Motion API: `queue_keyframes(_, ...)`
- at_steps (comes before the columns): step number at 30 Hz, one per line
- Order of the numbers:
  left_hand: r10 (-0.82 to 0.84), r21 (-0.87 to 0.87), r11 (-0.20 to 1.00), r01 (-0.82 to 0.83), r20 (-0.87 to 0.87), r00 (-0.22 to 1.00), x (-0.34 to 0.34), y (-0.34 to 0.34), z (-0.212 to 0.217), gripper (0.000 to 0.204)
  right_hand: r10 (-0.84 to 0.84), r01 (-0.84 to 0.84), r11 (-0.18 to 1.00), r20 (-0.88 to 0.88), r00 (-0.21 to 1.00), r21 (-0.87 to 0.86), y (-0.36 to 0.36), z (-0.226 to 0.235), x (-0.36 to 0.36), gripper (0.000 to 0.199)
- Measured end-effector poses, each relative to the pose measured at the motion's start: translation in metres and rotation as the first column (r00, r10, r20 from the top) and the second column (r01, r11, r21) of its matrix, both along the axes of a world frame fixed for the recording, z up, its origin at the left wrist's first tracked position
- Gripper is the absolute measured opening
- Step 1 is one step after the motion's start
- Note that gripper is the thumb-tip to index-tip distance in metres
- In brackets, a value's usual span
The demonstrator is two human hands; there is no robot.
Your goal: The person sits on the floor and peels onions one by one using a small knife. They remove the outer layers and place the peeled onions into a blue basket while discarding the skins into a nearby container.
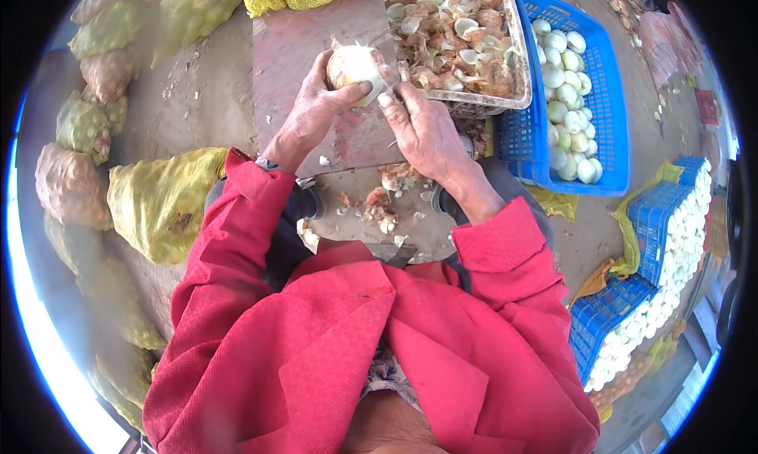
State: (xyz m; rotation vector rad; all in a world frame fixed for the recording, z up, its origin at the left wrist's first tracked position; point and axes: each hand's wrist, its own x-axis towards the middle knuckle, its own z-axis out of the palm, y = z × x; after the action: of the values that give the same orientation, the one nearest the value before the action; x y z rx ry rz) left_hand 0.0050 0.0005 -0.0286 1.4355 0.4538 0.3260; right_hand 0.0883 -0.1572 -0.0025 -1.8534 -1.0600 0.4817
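Note:
My left hand (312, 110) is wrapped round a large onion (353, 65), its thumb pressed on the near side. The onion is partly peeled: pale white flesh shows, with a brown tip of skin at the top left. My right hand (429, 130) is closed just right of the onion, its thumb near the onion's side. What looks like a small knife (404, 71) sits in its fingers, mostly hidden by them. Below both hands is a worn reddish board (316, 39). At its right stands a clear plastic tub (517, 59) full of onion skins (450, 35).
A blue crate (612, 130) of peeled onions (570, 99) stands right of the tub. More blue crates (608, 312) heaped with white onions line the far right. Mesh sacks of onions, including a yellow one (162, 205), crowd the left. Skin scraps (379, 205) lie between my feet.

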Motion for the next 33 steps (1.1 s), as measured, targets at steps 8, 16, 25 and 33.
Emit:
queue_keyframes(8, 0.021, -0.268, 0.963, -0.024, -0.014, 1.0, 0.001, -0.009, 0.005, 0.058, -0.13, 0.141, 0.987, 0.124, 0.984, -0.083, 0.0, 0.003, -0.006, 0.038)
queue_keyframes(16, 0.017, -0.031, 0.999, -0.016, 0.022, 1.0, 0.002, -0.017, 0.006, 0.064, -0.122, 0.13, 0.99, 0.154, 0.98, -0.046, 0.006, -0.005, 0.007, 0.038)
queue_keyframes(25, -0.115, -0.383, 0.912, 0.149, 0.109, 0.987, -0.004, -0.004, 0.004, 0.068, -0.126, 0.175, 0.983, -0.488, 0.864, 0.055, 0.0, -0.007, 0.014, 0.037)
queue_keyframes(33, -0.029, -0.654, 0.712, 0.257, 0.338, 0.941, -0.004, -0.01, 0.016, 0.055, -0.013, 0.192, 0.969, -0.742, 0.67, 0.156, -0.001, -0.004, 0.018, 0.036)
